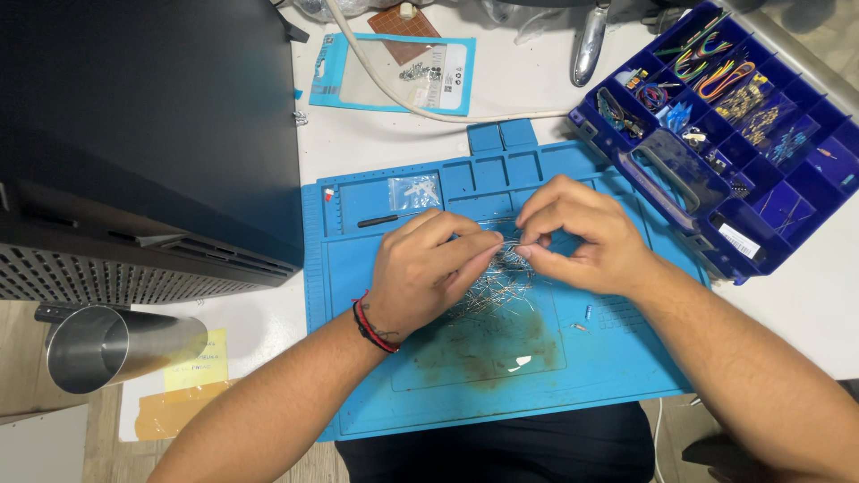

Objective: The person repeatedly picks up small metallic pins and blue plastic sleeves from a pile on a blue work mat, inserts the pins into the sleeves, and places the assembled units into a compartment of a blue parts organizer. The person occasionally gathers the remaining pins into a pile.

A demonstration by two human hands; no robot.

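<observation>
Two bare hands meet over the middle of the blue silicone work mat [429,394] on the white table [805,304]: the left hand [420,273] and right hand [582,237] each pinch, fingers nearly closed, an end of one thin wire-legged component [512,249] just above the loose heap of thin metal-leaded components [497,286]. Done well, the pinch stays light and close to the part's body, so its fine legs do not bend. Right of the mat, the open blue plastic compartment box [716,134] lies near.
</observation>
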